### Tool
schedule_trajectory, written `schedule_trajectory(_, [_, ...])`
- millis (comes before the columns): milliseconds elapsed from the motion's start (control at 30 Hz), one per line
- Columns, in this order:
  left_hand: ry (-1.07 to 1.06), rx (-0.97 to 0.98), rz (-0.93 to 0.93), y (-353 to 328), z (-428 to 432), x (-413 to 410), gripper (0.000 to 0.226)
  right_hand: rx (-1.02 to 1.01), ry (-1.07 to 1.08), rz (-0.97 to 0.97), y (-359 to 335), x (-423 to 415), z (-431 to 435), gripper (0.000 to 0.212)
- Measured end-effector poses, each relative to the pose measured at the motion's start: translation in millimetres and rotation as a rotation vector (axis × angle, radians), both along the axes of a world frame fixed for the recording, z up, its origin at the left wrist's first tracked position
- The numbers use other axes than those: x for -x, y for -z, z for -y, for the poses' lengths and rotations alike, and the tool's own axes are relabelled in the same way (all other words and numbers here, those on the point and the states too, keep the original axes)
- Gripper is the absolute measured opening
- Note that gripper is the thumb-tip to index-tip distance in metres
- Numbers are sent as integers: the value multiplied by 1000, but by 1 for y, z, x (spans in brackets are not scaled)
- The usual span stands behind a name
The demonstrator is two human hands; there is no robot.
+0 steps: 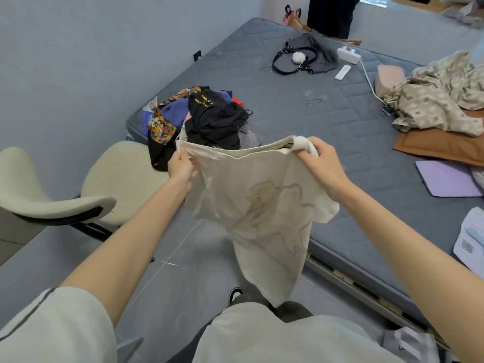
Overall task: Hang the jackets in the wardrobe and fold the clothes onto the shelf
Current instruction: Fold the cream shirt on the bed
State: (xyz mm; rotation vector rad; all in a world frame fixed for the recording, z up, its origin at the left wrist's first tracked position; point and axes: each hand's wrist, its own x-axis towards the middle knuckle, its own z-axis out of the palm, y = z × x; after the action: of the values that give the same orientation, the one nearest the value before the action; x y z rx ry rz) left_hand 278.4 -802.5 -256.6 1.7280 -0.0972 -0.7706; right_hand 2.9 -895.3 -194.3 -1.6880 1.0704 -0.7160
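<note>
I hold a cream T-shirt (262, 205) with a faint printed figure up in front of me, hanging down over the floor beside the bed. My left hand (180, 166) pinches its top edge at the left. At the right end of that edge, my right hand (324, 163) grips a bunched part of the cloth. Behind the shirt, a pile of clothes (207, 119) lies on the corner of the grey mattress (327, 108): black garments, a blue one and a colourful patterned one.
A pale green chair (78, 197) stands at the left by the bed corner. On the mattress lie a black handbag (306, 56), a white power strip (348, 55), a remote (342, 72), a patterned beige blanket (440, 95), a brown cushion (440, 145) and a purple folder (447, 179).
</note>
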Motion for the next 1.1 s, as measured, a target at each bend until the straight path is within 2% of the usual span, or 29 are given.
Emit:
schedule_trajectory(67, [-2,-5,35,5,0,4,33,-139,-30,-6,-1,1,-3,35])
schedule_trajectory(167, [21,-9,95,7,2,10,38,-369,-66,78,-1,6,-5,26])
schedule_trajectory(200, [19,34,66,6,4,13,38,-440,-92,115,1,8,-4,21])
schedule_trajectory(267, [-11,165,-141,3,11,19,39,-522,-119,153,0,8,-5,23])
schedule_trajectory(333, [-13,211,-272,3,17,23,44,-476,-130,118,-1,7,-5,27])
schedule_trajectory(367, [13,166,-236,3,19,25,47,-411,-127,78,-1,7,-5,26])
schedule_trajectory(467, [173,-24,128,1,23,30,50,-196,-68,-50,-2,11,-4,21])
schedule_trajectory(567, [401,5,438,4,23,31,38,-60,-13,-151,4,13,-2,31])
schedule_trajectory(733, [654,-144,779,6,18,28,40,-98,-16,-158,9,14,1,23])
schedule_trajectory(833, [669,-186,738,3,17,27,38,-76,-20,-180,9,13,1,29])
schedule_trajectory(967, [584,-279,436,-4,20,26,44,79,16,-374,14,16,3,41])
schedule_trajectory(1000, [605,-277,431,-5,19,28,44,105,44,-396,15,16,4,41])
schedule_trajectory(1100, [708,-90,549,-14,8,39,39,130,117,-344,16,10,6,31])
